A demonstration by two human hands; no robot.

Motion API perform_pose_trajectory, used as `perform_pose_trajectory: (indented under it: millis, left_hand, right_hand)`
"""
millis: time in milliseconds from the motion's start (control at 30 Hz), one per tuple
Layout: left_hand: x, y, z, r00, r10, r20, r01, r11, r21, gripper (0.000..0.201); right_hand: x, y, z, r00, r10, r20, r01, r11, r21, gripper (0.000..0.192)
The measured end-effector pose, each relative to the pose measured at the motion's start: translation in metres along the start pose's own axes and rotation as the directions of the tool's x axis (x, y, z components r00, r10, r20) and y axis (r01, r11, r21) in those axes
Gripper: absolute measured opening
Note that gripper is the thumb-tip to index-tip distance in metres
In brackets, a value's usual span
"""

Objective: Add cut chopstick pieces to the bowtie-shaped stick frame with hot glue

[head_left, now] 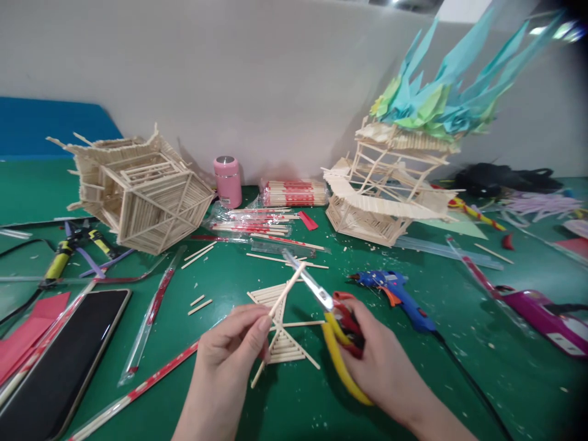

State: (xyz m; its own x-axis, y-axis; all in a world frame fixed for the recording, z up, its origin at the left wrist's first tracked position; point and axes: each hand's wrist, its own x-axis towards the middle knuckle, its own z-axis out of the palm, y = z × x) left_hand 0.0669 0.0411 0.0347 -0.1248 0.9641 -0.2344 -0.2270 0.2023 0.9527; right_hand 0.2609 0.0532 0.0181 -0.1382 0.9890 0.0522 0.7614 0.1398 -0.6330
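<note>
Over the cluttered green table (459, 318), left hand (229, 349) pinches a stick (280, 306); right hand (381, 361) grips cutters (335, 331).

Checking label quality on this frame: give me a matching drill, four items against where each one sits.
Things:
1. thin wooden stick
2. yellow-handled cutting pliers
3. blue hot glue gun
4. pink cylindrical bottle

Places:
A. by the back wall
B. lying on the green table, right of the hands
C. in the right hand
D. pinched in the left hand

Pairs: 1-D, 2-C, 3-B, 4-A
</note>
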Motion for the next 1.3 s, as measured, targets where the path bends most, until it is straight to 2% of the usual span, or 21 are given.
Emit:
perform_pose_trajectory:
  millis: [67, 133, 300, 433, 533, 633, 733, 867, 1100, 1300]
  left_hand:
    - [0.002, -0.005, -0.006, 0.992, -0.123, -0.008, 0.122, 0.991, -0.055, 0.021]
    - [0.004, -0.012, -0.010, 0.988, -0.155, -0.023, 0.152, 0.984, -0.088, 0.024]
    - [0.006, -0.022, -0.012, 0.996, -0.065, -0.054, 0.062, 0.997, -0.050, 0.024]
    - [0.003, -0.022, -0.013, 0.999, 0.013, -0.042, -0.013, 1.000, 0.005, 0.020]
    - [0.000, -0.022, -0.015, 0.998, 0.058, -0.027, -0.057, 0.998, 0.030, 0.017]
    - [-0.002, -0.024, -0.016, 0.993, 0.122, 0.003, -0.122, 0.991, 0.053, 0.013]
    - [-0.004, -0.027, -0.018, 0.982, 0.187, 0.028, -0.188, 0.981, 0.047, 0.007]
    - [-0.004, -0.028, -0.018, 0.978, 0.202, 0.057, -0.206, 0.977, 0.058, 0.008]
    - [-0.006, -0.024, -0.019, 0.957, 0.273, 0.100, -0.285, 0.948, 0.141, 0.018]
    - [-0.006, -0.025, -0.019, 0.956, 0.276, 0.100, -0.290, 0.943, 0.165, 0.017]
  right_hand:
    - [-0.004, 0.008, -0.010, 1.000, 0.030, -0.008, -0.030, 1.000, -0.006, 0.034]
    - [-0.010, 0.012, -0.016, 0.997, 0.068, 0.022, -0.067, 0.997, -0.040, 0.037]
    - [-0.031, 0.011, -0.011, 0.967, 0.193, 0.166, -0.194, 0.981, -0.007, 0.047]
    - [-0.041, 0.007, 0.001, 0.969, 0.178, 0.172, -0.197, 0.975, 0.099, 0.060]
    - [-0.043, 0.000, 0.006, 0.963, 0.177, 0.205, -0.209, 0.967, 0.144, 0.058]
    - [-0.041, -0.008, 0.006, 0.959, 0.156, 0.238, -0.180, 0.980, 0.083, 0.053]
    - [-0.038, -0.013, 0.005, 0.972, 0.065, 0.228, -0.061, 0.998, -0.024, 0.060]
    - [-0.039, -0.016, 0.004, 0.982, -0.001, 0.188, 0.021, 0.994, -0.104, 0.060]
    - [-0.038, -0.022, 0.003, 0.974, 0.048, 0.223, -0.022, 0.993, -0.118, 0.055]
    - [-0.040, -0.028, 0.003, 0.975, 0.056, 0.214, -0.049, 0.998, -0.038, 0.052]
